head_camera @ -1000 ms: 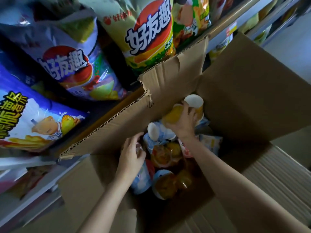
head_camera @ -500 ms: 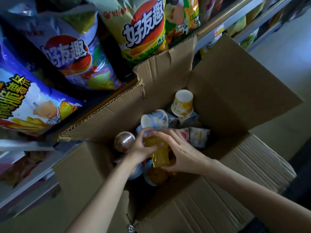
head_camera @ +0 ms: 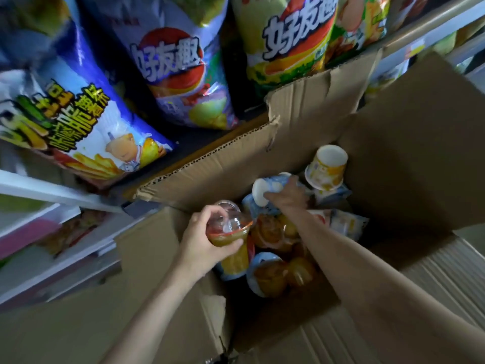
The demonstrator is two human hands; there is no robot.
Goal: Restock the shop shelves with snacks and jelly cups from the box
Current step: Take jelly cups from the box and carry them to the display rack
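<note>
Left hand (head_camera: 202,245) wrapped round a yellow jelly cup (head_camera: 231,240) with clear domed lid, held just above the open box (head_camera: 393,143). Right hand (head_camera: 288,197) deeper in, closing on a blue-and-white cup (head_camera: 265,191) lying on its side. Risk of squeezing that lid loose (thin plastic, probably), or jostling the stacked cups while lifting two at once.
</note>
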